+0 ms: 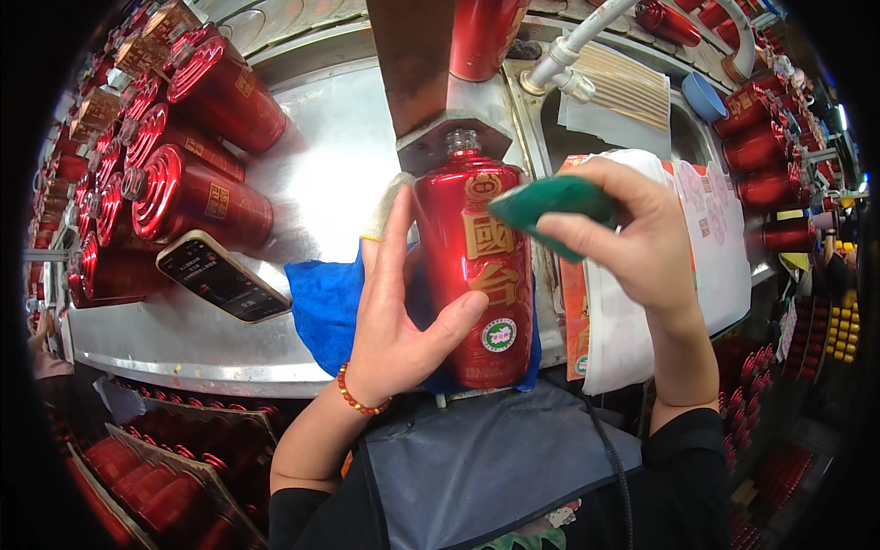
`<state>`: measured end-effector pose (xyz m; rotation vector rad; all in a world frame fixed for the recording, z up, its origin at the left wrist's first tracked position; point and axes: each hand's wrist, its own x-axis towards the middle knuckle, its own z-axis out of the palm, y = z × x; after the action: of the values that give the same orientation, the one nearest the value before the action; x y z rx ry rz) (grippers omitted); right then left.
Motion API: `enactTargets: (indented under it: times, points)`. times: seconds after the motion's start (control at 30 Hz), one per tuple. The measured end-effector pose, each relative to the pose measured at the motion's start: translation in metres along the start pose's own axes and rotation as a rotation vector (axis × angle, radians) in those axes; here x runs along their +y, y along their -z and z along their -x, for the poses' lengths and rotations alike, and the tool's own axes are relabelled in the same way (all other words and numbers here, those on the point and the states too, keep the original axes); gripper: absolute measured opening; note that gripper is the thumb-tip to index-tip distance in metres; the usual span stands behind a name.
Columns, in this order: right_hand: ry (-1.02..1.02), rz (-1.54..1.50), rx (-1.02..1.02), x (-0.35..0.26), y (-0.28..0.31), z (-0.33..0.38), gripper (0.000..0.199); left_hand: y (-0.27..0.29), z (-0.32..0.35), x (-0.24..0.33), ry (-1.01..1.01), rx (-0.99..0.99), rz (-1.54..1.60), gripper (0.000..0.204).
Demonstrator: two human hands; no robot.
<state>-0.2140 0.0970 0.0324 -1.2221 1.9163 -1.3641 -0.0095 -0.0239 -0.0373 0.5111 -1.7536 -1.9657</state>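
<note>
A shiny red bottle (472, 275) with gold characters and a small round sticker lies upright in view on a blue cloth (321, 307). My left hand (394, 312) clasps its left side, thumb across the lower front; a finger cot covers one fingertip. My right hand (632, 234) pinches a green pad (550, 203) and presses it against the bottle's upper right face. The bottle's clear neck sits under a metal bracket (449, 119).
Several red bottles (197, 192) lie stacked at the left on the steel table (321, 156), beside a phone (220, 275). Sticker sheets (706, 238) lie at the right. More red bottles (770, 156) line the far right and fill crates below.
</note>
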Motion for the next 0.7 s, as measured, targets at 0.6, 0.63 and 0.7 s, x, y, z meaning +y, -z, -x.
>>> enactTargets:
  times: [0.6, 0.63, 0.7]
  points:
    - [-0.306, -0.457, 0.052, 0.043, -0.02, 0.042, 0.02, -0.005, 0.007, -0.004, -0.029, 0.027, -0.102, 0.103]
    - [-0.346, -0.433, 0.087, 0.045, -0.015, 0.039, 0.02, -0.005, 0.006, -0.003, -0.028, 0.028, -0.093, 0.102]
    - [-0.392, -0.46, 0.103, 0.037, -0.012, 0.04, 0.02, -0.007, 0.008, -0.003, -0.016, 0.043, -0.073, 0.1]
